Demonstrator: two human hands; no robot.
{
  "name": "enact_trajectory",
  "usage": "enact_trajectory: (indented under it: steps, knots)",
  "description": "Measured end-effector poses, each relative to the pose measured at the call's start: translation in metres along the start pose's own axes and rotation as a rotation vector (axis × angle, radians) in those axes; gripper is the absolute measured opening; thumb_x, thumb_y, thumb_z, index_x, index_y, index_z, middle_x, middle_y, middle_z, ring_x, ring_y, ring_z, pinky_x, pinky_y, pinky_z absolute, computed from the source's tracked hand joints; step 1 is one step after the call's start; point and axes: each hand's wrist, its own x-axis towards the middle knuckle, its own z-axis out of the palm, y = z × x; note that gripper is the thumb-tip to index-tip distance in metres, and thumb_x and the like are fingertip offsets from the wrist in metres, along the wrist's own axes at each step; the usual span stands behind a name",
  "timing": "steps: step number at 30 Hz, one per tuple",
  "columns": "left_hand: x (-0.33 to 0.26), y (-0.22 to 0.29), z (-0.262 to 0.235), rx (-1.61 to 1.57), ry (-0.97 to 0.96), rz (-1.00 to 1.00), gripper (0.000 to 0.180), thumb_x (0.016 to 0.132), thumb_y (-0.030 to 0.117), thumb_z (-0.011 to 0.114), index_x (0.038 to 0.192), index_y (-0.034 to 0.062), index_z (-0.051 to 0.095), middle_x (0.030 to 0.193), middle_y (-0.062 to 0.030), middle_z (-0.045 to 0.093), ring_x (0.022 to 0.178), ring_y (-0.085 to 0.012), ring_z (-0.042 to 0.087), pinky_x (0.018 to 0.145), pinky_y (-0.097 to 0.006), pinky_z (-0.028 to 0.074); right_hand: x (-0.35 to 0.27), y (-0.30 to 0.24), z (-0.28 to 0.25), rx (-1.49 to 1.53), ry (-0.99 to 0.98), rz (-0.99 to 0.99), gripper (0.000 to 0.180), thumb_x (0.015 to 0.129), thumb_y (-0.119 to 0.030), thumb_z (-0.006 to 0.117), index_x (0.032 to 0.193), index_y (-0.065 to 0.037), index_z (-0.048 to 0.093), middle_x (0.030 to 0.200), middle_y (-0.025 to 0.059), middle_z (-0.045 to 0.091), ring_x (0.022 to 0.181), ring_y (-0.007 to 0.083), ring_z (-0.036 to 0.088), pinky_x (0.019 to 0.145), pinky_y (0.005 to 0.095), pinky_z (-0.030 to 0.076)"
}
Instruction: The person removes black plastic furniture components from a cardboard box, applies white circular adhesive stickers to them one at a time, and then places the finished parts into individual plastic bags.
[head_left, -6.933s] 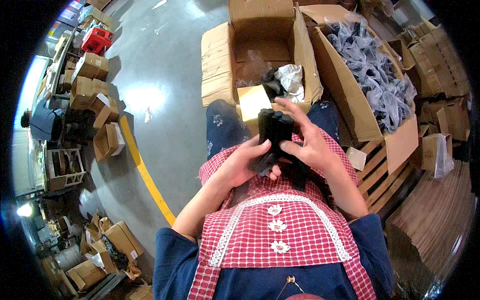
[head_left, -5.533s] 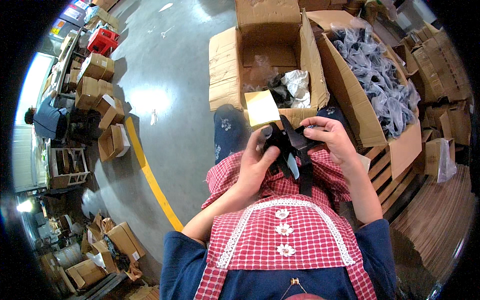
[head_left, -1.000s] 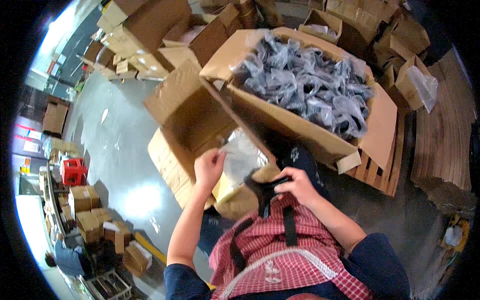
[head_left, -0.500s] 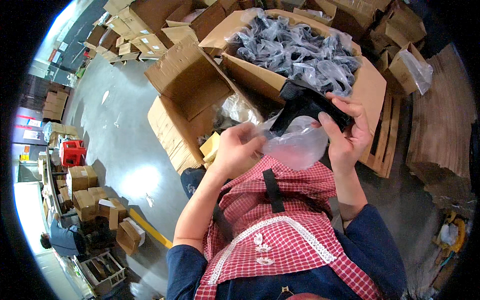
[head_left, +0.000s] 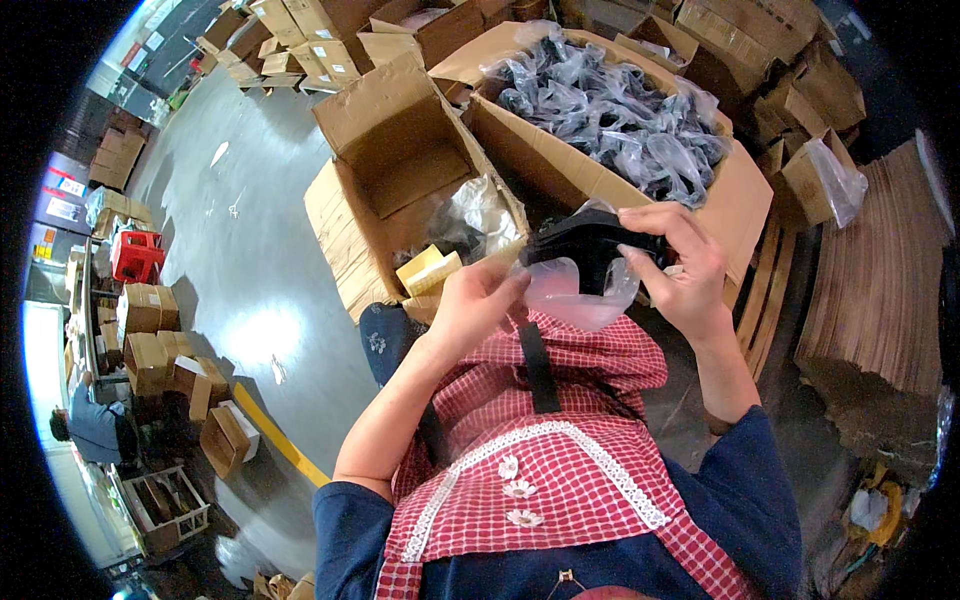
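My right hand (head_left: 682,262) grips a black curved plastic part (head_left: 590,240) between thumb and fingers; its exact kind I cannot make out. A clear plastic bag (head_left: 575,300) hangs around the part's lower side. With thumb and fingers pinched together, my left hand (head_left: 475,300) holds the bag's left edge. Both hands are in front of my red checked apron (head_left: 520,470). Just beyond them stands an open carton (head_left: 335,215) with crumpled clear plastic (head_left: 482,212) and a yellowish cardboard piece (head_left: 428,270) in it.
Farther back, a big carton (head_left: 560,165) is heaped with bagged dark parts (head_left: 630,120). A stack of flat cardboard (head_left: 870,310) stands at right, beside a wooden pallet (head_left: 768,290). Across the floor at left are a red stool (head_left: 137,257), several boxes and another person (head_left: 98,425).
The black part has gone lower and now sits deeper in the bag. My left hand still pinches the bag's edge. The whole view has shifted slightly.
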Motion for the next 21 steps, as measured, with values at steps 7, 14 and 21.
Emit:
enact_trajectory:
  steps: [7,14,21]
  knots:
    - [-0.012,0.003,0.01,0.036,-0.012,0.015,0.021,0.094,0.019,0.064,0.098,-0.0015,0.066,0.08,-0.0044,0.066,0.068,-0.0105,0.062,0.06,-0.027,0.052,0.007,-0.006,0.007,0.111,0.096,-0.022,0.028,0.071,0.01,0.073,0.096,0.0,0.067,0.102,0.0128,0.071,0.098,0.0268,0.069,0.086,0.0333,0.054]
    - [-0.018,0.003,0.002,-0.323,0.094,0.02,0.02,0.1,0.017,0.054,0.096,0.0005,0.063,0.082,0.0007,0.058,0.067,-0.0089,0.054,0.059,-0.025,0.046,0.002,-0.005,0.0,-0.07,-0.285,-0.106,0.028,0.072,0.003,0.068,0.098,-0.006,0.066,0.099,0.0109,0.068,0.09,0.0298,0.068,0.077,0.0364,0.056]
    - [-0.02,0.0,0.009,-0.17,0.021,0.019,0.022,0.098,0.021,0.06,0.088,0.0019,0.06,0.07,0.0035,0.054,0.065,-0.0061,0.052,0.056,-0.025,0.042,-0.006,-0.012,0.017,-0.282,-0.649,-0.331,0.017,0.071,-0.01,0.065,0.087,-0.006,0.064,0.089,0.0084,0.065,0.083,0.0288,0.066,0.07,0.0389,0.056]
